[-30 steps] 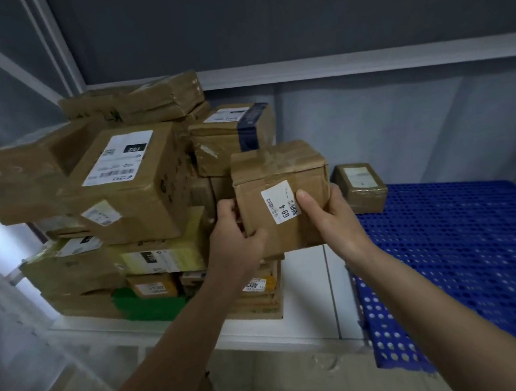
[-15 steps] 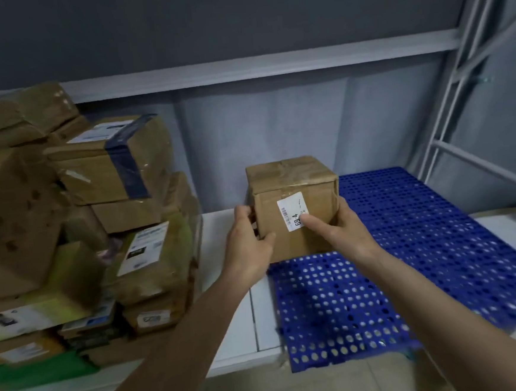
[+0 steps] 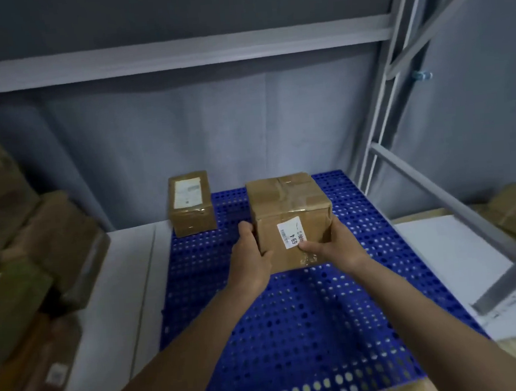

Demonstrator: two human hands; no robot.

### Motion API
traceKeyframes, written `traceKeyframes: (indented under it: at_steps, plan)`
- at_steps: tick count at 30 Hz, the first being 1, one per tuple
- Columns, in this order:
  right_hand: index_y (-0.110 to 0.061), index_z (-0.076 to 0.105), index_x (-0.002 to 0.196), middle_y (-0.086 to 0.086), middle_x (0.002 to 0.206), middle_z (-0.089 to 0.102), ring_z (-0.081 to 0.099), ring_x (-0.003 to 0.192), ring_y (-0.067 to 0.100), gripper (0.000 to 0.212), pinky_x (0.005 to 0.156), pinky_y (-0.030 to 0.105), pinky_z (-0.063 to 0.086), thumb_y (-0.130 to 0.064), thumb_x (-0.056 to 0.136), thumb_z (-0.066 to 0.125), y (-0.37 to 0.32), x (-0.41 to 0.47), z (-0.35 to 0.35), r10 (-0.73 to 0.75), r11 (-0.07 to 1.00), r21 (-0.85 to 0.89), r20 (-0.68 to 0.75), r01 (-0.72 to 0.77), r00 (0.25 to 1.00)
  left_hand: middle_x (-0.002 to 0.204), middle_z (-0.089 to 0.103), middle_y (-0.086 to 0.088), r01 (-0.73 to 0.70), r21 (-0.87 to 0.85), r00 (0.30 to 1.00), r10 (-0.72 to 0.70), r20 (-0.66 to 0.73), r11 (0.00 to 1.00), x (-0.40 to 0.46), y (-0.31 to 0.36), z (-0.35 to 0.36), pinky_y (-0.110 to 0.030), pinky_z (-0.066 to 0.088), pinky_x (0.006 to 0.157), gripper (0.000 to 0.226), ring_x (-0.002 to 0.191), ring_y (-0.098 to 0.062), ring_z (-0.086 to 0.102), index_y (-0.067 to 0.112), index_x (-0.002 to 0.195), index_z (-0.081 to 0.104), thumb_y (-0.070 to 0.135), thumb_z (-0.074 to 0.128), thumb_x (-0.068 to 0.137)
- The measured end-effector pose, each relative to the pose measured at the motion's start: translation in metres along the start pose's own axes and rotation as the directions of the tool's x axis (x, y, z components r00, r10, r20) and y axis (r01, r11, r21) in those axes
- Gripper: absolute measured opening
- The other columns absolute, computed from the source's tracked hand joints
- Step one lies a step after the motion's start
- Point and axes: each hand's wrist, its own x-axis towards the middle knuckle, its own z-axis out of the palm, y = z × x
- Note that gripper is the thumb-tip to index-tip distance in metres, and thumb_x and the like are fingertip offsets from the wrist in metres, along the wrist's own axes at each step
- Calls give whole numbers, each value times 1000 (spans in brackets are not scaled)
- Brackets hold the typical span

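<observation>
Moved right from the stacked parcels point(image 3: 33, 259), taped box point(image 3: 289, 220) now over blue pallet point(image 3: 307, 330) | left hand point(image 3: 249, 257) and right hand point(image 3: 334, 244) clasp its sides | smaller box point(image 3: 191, 203) beside.

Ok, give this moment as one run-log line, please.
left hand, right hand: grip labelled box | labelled box: above or on blue mat, unclear | smaller box: mat's far-left corner

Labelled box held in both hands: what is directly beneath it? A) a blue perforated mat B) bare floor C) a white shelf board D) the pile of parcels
A: the labelled box, gripped by the left hand and right hand, is over the blue perforated mat.
</observation>
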Motion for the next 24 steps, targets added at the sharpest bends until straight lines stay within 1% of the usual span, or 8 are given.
traceKeyframes:
  at_steps: [3,6,8,10,14,18,22,24]
  plan:
    - [-16,45,131,1,121,63,60,112,20,73,97,46,50,-13,69,84,26,32,-36,31,999,-19,-5,-31,999,121,59,-5,14,26,1000,-15,26,1000,23,7,46,-31,55,81,35,98,-12,57,11,114,39,-1,60,89]
    - [-17,45,131,1,120,63,59,111,20,74,97,45,49,-13,68,84,46,58,-64,45,997,-59,-38,-47,998,117,58,-3,14,49,999,-17,50,999,43,12,84,-28,53,79,29,96,-10,57,13,110,38,0,56,91]
    - [-16,44,131,1,120,62,58,112,19,73,99,42,48,-9,70,83,54,76,-78,59,996,-64,-52,-62,997,113,58,-2,9,60,998,-12,59,998,57,15,106,-29,55,78,24,92,-9,57,15,104,37,2,54,93]
    - [-15,44,131,-2,118,60,56,110,16,71,98,36,47,-7,71,81,60,95,-89,73,993,-84,-68,-78,995,110,58,0,3,70,998,-7,63,998,73,17,125,-30,56,78,22,92,-10,58,15,105,37,5,54,94]
    - [-15,47,128,3,120,62,57,114,22,69,100,44,47,-7,69,82,72,136,-108,45,992,-114,-150,-62,988,112,61,-2,-18,91,999,14,43,996,112,18,157,-32,58,77,26,93,-10,61,15,112,39,8,56,93]
    - [-12,41,133,4,123,59,54,116,21,67,99,35,44,-4,76,76,73,175,-123,14,990,-132,-204,-42,979,111,63,-5,-59,105,998,58,6,993,159,21,183,-40,58,77,29,95,-16,63,13,114,39,9,58,92]
    - [-9,40,130,10,129,54,50,122,27,63,104,41,42,-12,79,75,78,214,-135,-5,980,-191,-276,-50,961,112,61,-3,-69,58,997,70,-13,996,198,26,206,-40,57,79,28,97,-16,62,13,114,40,10,58,92]
    - [-7,40,130,11,129,55,51,122,27,60,102,38,42,-12,81,74,80,229,-139,-1,980,-192,-291,-57,957,112,61,-4,-68,41,997,69,-25,997,213,26,215,-40,57,79,26,96,-16,62,14,112,40,10,57,93]
